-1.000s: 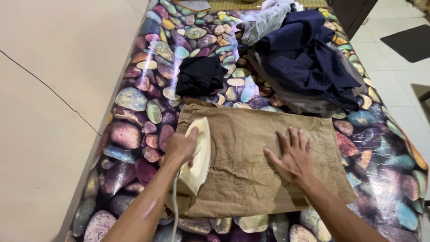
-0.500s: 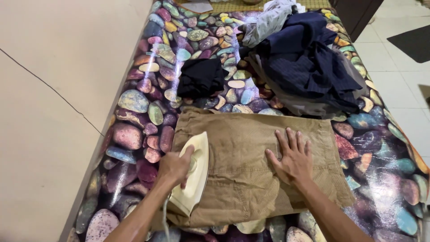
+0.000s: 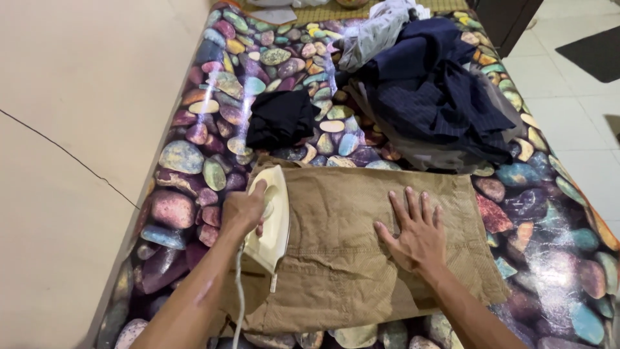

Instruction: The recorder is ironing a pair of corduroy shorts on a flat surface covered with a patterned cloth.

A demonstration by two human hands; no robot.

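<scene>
Left hand gripping the cream iron; right hand open, flat at 3 o'clock on the tan garment: keep cloth taut, strokes even

- Iron: handle hidden under the left hand; the grip itself cannot be made out.
- Cord: runs off the bottom edge, its end out of view.
- Tan shorts: left part covered by the iron and forearm; the cloth under the right hand is hidden.
- Both forearms: cut off at the bottom edge.
- Pile of clothes: single garments cannot be told apart; lower ones buried.
- Counter: cut off at the bottom and right edges.
- Objects at the top edge: cropped, kind not determinable.
</scene>
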